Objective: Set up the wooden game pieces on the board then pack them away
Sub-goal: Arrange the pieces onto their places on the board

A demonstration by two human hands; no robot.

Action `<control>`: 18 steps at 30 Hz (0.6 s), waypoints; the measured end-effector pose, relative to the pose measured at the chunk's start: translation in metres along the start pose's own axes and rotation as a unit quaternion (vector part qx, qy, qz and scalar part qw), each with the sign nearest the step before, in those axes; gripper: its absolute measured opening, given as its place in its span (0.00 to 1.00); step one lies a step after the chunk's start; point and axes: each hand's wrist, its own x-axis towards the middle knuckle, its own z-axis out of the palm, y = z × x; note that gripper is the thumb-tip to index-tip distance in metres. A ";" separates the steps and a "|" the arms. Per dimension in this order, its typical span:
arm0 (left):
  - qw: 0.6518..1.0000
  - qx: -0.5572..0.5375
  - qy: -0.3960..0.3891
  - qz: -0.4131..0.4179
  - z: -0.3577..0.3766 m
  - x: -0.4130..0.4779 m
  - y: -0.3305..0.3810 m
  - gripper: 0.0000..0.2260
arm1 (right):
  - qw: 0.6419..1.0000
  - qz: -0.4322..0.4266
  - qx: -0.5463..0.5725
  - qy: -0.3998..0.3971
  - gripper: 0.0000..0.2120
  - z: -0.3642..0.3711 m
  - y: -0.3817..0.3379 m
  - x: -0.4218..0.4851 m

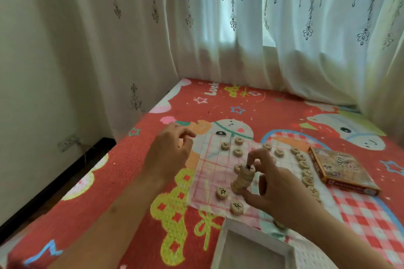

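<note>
Right hand (275, 185) pinches stack of wooden pieces (242, 179) on board (209, 159), thumb low, finger on top (stack stands tall, leans some). White box (260, 236) sits nearer me, close to this hand. Left hand (170, 150) loose, empty, farther off.

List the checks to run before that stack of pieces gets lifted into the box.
1. Right hand holds stack top and bottom: ok.
2. Stack straight: not ok, it leans.
3. Left hand free to steady it: cannot tell, fingers curled.
4. Box open: ok.
5. Board cleared: not ok, loose pieces lie on it.
</note>
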 end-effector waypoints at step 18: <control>0.987 0.118 -0.057 -0.094 0.074 0.062 -0.083 0.12 | 0.998 -0.004 -0.068 0.008 0.24 0.068 0.041 0.140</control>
